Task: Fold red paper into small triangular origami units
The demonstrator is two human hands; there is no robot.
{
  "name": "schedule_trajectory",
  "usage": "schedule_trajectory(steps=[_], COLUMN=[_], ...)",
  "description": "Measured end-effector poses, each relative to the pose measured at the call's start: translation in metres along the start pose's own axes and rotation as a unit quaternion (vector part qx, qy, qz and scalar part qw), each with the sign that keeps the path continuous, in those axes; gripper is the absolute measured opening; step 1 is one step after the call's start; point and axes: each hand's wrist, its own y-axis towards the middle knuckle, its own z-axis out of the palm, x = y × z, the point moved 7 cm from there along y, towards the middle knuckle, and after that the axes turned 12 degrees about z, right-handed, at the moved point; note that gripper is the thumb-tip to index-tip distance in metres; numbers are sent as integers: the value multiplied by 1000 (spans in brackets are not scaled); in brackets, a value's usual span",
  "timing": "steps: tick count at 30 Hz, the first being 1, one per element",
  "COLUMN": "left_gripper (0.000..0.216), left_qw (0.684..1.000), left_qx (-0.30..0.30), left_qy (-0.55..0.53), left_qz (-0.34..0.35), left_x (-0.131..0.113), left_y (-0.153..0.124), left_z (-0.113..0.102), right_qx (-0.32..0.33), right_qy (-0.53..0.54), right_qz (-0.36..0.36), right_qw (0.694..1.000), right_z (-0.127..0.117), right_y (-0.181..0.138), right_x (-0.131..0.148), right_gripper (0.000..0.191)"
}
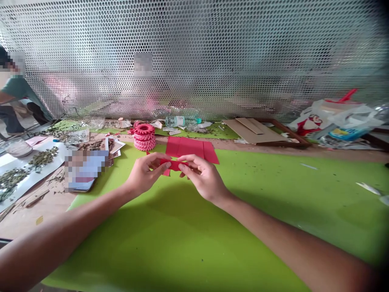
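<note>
Between my two hands, a small folded strip of red paper [174, 165] is held level above the green table surface. My left hand [146, 171] pinches its left end with thumb and fingers. The right end is pinched in my right hand [203, 175]. Just behind them lie flat red paper sheets [191, 148], partly covered by my fingers. A stack of red and pink zigzag-edged paper rings [144, 137] stands beyond my left hand.
A phone [86, 172] lies on the left by dried plant bits [39, 160]. Along the back are a plastic bottle [182, 121], cardboard pieces [251, 129] and plastic bags [337, 121], before a perforated metal panel [194, 52]. Another person [21, 89] sits far left.
</note>
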Motion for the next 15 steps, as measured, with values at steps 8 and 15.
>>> schedule_trajectory(steps=[8,15], left_gripper=[26,24], left_qw=[1000,1000], left_qx=[4,6], left_qy=[18,15], left_qz=[5,1], left_x=[4,8], left_y=[0,-1], left_z=[0,2], right_qx=[-5,14], right_qy=[-1,18], right_qz=[-8,31], right_qw=[1000,999], right_z=[0,2], right_y=[1,2], right_x=[2,-1], right_gripper=[27,31])
